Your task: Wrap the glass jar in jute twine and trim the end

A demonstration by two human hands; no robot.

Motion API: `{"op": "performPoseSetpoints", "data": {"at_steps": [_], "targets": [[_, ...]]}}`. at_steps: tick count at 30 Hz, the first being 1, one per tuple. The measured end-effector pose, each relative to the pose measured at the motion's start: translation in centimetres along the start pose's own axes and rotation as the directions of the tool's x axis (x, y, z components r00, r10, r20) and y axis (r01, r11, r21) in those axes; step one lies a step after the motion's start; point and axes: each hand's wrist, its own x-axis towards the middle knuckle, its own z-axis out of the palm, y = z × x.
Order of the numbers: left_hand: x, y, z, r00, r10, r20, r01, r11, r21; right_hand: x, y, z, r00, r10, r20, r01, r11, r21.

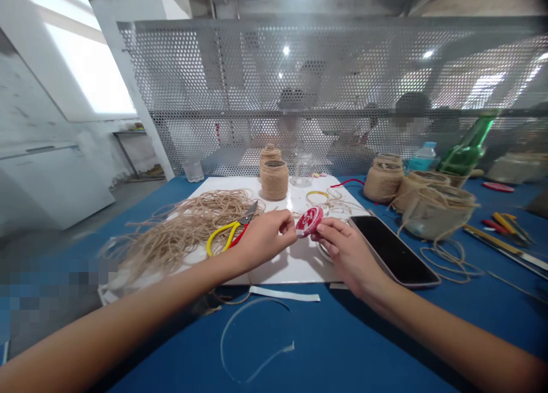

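Between finger and thumb, my right hand [351,253] holds a small red and white roll of tape [310,219] above the white board [274,267]. My left hand [270,233] pinches at the roll's left edge, where a short white tape end shows. Beside that wrist lie scissors [222,237] with yellow and red handles, blades apart, against a heap of loose jute twine [184,227]. A dark-screened phone [394,250] rests to the right of my right hand. Part of another round roll is hidden beneath that hand.
Twine-wrapped jars stand at the board's back [274,182] and on the right [382,179], near a clear glass jar [303,170]. A green bottle [468,148] leans at far right. Craft knives and pens [509,227] lie below it. A white strip [285,294] lies in front.
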Motion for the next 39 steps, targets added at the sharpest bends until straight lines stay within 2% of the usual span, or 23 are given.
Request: {"op": "performPoseSetpoints", "data": {"at_steps": [4,17,21,25,30,32,36,37,39], "targets": [[0.0,-0.1,-0.1,1.000,0.004,0.026,-0.004,1.000,-0.017,-0.1,-0.2,0.4,0.998,0.049,0.033,-0.054,0.982,0.179],[-0.1,-1.6,-0.8,0.995,-0.075,0.058,0.078,0.996,-0.045,0.2,-1.4,0.2,0.997,0.059,0.055,-0.073,0.950,0.303],[0.1,-2.9,-0.4,0.995,-0.082,0.057,0.080,0.996,0.039,0.4,-1.3,0.1,0.997,0.081,0.021,-0.083,0.944,0.320],[0.5,-4.9,-0.1,0.991,-0.132,0.036,0.120,0.964,0.236,0.5,-1.6,0.1,0.998,0.055,0.023,-0.059,0.940,0.336],[0.8,-6.2,-1.2,0.983,-0.181,0.031,0.160,0.928,0.335,0.5,-1.8,0.0,0.999,0.034,0.040,-0.045,0.943,0.330],[1.1,-6.2,-2.0,0.988,-0.153,0.008,0.135,0.897,0.421,0.6,-1.6,-0.1,0.997,0.060,0.048,-0.072,0.946,0.316],[1.8,-6.2,-3.1,0.996,-0.030,-0.081,0.075,0.766,0.639,0.6,-1.3,-0.2,0.994,0.098,0.046,-0.108,0.953,0.284],[1.9,-6.2,-3.2,0.996,0.024,-0.087,0.038,0.762,0.647,0.6,-1.3,-0.2,0.994,0.101,0.047,-0.110,0.953,0.282],[1.9,-5.7,-3.3,0.979,0.195,-0.057,-0.123,0.791,0.599,0.6,-1.3,-0.1,0.994,0.101,0.044,-0.109,0.954,0.278]]}}
